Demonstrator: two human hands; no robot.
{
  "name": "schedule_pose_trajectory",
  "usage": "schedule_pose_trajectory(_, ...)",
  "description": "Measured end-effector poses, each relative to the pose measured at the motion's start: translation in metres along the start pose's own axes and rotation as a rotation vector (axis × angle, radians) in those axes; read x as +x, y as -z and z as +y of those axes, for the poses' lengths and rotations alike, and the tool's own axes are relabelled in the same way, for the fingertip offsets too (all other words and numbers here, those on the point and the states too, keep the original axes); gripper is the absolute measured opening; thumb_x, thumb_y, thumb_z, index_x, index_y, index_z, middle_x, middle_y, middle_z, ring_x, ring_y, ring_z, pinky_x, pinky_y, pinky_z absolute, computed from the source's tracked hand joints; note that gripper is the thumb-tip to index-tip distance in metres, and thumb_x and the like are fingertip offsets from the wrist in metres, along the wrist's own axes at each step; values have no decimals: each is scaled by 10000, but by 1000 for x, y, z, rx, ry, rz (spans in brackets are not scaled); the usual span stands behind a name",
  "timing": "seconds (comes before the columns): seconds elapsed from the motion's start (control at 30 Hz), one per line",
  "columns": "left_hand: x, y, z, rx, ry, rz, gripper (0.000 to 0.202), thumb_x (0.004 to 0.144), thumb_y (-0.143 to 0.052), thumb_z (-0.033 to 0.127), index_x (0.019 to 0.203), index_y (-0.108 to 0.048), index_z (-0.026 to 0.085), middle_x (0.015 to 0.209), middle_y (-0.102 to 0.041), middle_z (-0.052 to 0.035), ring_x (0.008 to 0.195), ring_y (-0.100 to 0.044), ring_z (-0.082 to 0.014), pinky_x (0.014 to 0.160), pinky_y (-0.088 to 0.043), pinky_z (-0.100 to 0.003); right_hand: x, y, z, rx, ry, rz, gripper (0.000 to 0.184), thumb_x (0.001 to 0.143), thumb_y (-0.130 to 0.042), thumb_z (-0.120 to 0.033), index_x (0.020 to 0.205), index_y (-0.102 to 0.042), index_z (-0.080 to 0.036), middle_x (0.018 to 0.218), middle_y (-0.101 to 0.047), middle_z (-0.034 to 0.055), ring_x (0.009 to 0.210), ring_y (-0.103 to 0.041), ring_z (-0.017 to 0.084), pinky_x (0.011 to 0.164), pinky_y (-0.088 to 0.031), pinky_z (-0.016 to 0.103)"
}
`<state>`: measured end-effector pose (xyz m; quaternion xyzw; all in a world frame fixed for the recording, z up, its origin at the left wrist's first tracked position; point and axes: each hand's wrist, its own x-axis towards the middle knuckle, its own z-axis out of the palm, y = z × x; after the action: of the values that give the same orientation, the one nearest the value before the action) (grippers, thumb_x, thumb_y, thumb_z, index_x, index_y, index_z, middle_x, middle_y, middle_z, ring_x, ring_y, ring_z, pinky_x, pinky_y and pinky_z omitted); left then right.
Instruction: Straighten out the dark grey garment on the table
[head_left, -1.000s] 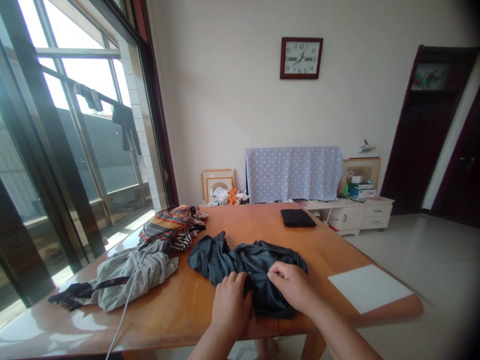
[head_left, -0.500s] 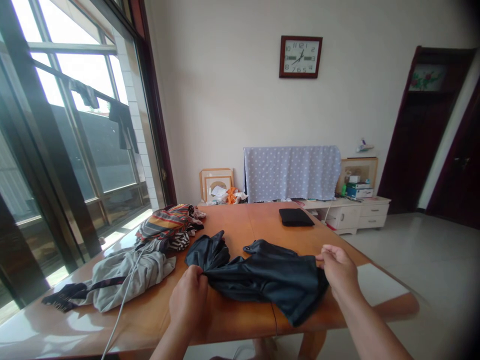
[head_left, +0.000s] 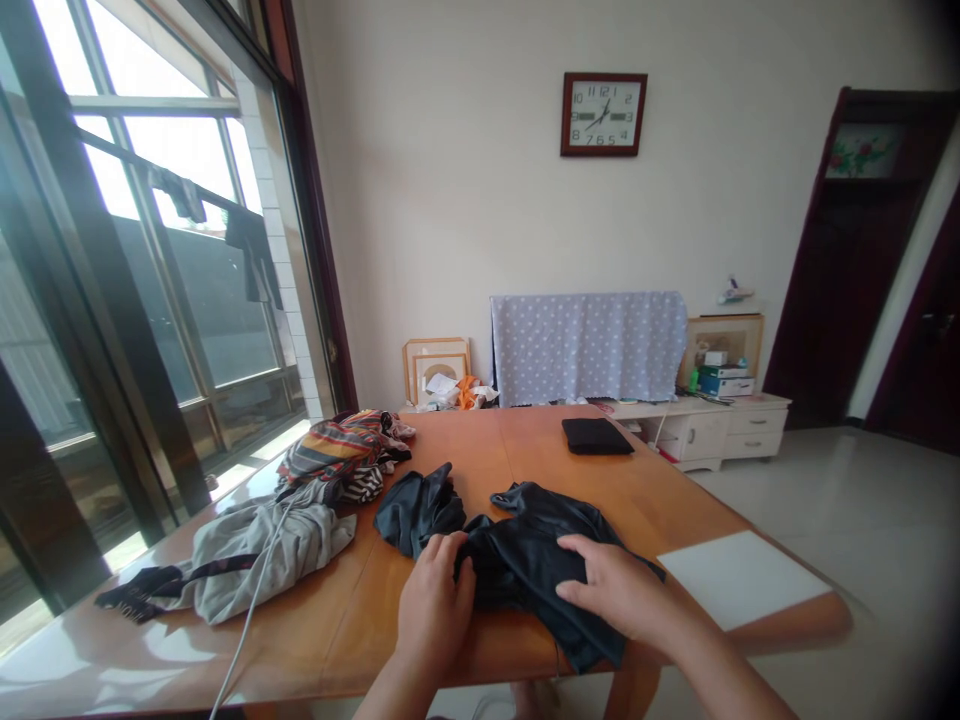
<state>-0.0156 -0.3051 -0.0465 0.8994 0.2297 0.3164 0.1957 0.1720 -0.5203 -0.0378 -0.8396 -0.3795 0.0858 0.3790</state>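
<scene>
Left hand [head_left: 435, 602] and right hand [head_left: 613, 588] pin a dark garment [head_left: 529, 555] near the front edge of the desk [head_left: 480, 445]. Right grip lies open and flat; left curls, clamp unclear.

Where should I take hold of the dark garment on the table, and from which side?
Probably best at the bunched fold of the dark garment, coming from the left and from above. That fold stands up in a loose lump, clear of both hands, so fingers could close around it. The right hand lies flat on the main body, and the left hand sits just below the fold.
</scene>
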Motion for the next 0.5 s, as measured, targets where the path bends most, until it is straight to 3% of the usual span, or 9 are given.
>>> schedule_pose_trajectory(0.07,-2,-1,0,-8,36,4,351,946,-451,304,1286,-530,271,1300,-576,-64,1016,-646,-193,802,-508,-297,2,-8,1,-94,18,19,232,758,-664,-323,972,-736,-271,707,-678,-13,704,-615,179,639,-385,261)
schedule_pose_trajectory(0.13,0,1,-3,2,67,28,438,939,-453,293,1376,-470,272,1431,-487,-78,1079,-633,-207,820,-514,-309,7,-8,2,-38,35,49,149,793,-601,-320,840,-724,-251,716,-686,-5,713,-618,185,650,-396,269)
schedule_pose_trajectory(0.27,15,10,-16,96,107,-36,627,856,-504,209,1467,-393,296,1574,-334,-64,1193,-590,-236,843,-502,-313,20,13,-5,383,-6,199,284,834,-561,-439,976,-675,-221,619,-625,-30,558,-547,147,558,-390,251)
schedule_pose_trajectory(0.33,26,14,-23,150,130,-122,598,815,-534,199,1400,-487,310,1549,-378,-47,1181,-598,-238,835,-489,-303,26,29,-12,609,-39,323,352,825,-582,-465,1052,-639,-202,676,-654,-17,513,-523,119,507,-368,231)
schedule_pose_trajectory(0.4,36,18,-29,176,146,-193,401,831,-532,240,1212,-636,310,1435,-499,-34,1121,-622,-225,818,-476,-292,31,43,-18,767,-40,448,390,789,-642,-458,1077,-622,-196,758,-687,9,529,-560,112,481,-359,211)
schedule_pose_trajectory(0.5,49,25,-34,177,169,-193,246,898,-469,318,969,-702,283,1193,-617,-40,985,-640,-196,787,-459,-283,36,59,-24,888,-15,565,405,753,-710,-440,1068,-620,-204,769,-695,21,627,-643,144,496,-393,193)
